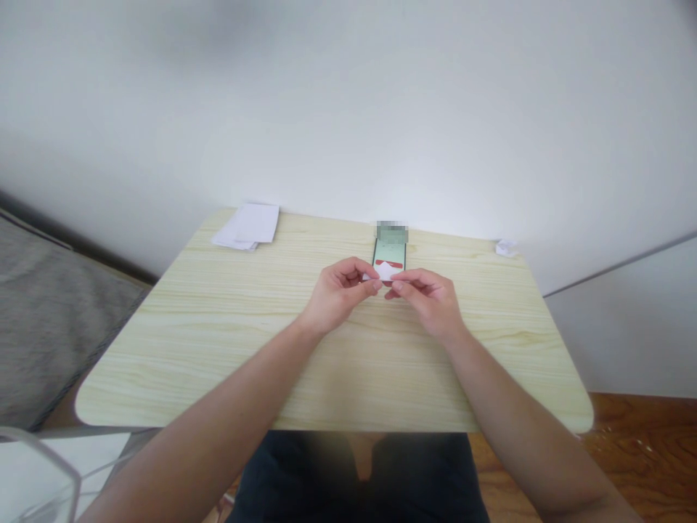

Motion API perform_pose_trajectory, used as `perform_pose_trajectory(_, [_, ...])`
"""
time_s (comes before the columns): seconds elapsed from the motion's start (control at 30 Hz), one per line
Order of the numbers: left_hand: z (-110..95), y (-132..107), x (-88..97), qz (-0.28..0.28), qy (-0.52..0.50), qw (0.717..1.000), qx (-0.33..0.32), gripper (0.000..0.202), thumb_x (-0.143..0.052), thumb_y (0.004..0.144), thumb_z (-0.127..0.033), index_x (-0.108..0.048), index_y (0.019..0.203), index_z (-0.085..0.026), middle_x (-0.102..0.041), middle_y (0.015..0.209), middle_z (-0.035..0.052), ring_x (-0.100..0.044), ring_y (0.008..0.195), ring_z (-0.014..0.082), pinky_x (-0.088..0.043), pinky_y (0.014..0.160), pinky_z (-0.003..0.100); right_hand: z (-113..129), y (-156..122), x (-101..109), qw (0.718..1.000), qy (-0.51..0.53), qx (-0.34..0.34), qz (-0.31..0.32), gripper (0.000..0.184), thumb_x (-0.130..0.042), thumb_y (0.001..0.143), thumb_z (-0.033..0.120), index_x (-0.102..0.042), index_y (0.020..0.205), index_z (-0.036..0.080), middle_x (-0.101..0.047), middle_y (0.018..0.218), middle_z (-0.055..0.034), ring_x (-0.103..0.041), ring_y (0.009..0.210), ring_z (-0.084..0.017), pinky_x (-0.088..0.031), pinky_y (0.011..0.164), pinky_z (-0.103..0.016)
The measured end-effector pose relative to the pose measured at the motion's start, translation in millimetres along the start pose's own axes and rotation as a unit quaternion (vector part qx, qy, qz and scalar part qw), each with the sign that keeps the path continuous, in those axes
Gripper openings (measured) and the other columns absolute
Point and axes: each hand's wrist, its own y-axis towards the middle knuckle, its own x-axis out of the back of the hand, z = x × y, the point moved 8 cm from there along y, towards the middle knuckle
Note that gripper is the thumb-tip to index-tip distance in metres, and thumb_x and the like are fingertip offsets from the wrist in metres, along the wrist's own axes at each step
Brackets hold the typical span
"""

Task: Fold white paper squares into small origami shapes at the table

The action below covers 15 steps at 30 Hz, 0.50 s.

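Between my two hands is a small folded piece of white paper [386,271] with a pointed top. My left hand [343,289] pinches its left end between thumb and fingers. At the right end, my right hand [428,296] grips it the same way. The paper is held above the table, in front of a phone [390,250] with a lit green screen and a red bar. My hands and the paper cover the phone's lower end, and its upper part is pixelated.
A pale wood-grain table [218,319] stands against a white wall [348,109]. Several white paper sheets [255,224] lie at its back left. A small folded white paper piece [506,248] sits at the back right corner. Grey fabric [59,319] is at the left.
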Motion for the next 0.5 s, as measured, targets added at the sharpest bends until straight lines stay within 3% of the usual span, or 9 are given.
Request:
perform_pose_trajectory(0.17, [3.4,0.2,4.3,-0.016,0.023,1.0,-0.002,0.025,-0.083,0.081,-0.034,-0.068,0.084,-0.014,-0.071,0.074,0.0034,-0.066,0.07,0.0144,-0.05,0.067,0.027,0.9,0.1,0.0,1.0,-0.013,-0.005,-0.011,0.023,-0.081,0.084,0.041,-0.076,0.094,0.021,-0.081,0.09,-0.0048,-0.077,0.073,-0.02,-0.064,0.075,-0.038])
perform_pose_trajectory(0.5, [0.7,-0.2,1.7,-0.009,0.024,1.0,-0.009,0.027,-0.079,0.085,-0.029,-0.056,0.081,-0.016,-0.069,0.07,0.0015,-0.065,0.064,0.0127,-0.051,0.064,0.026,-2.9,-0.2,2.4,1.0,-0.022,-0.015,-0.014,0.029,-0.079,0.085,0.045,-0.064,0.089,0.021,-0.081,0.084,-0.005,-0.077,0.069,-0.02,-0.062,0.071,-0.036])
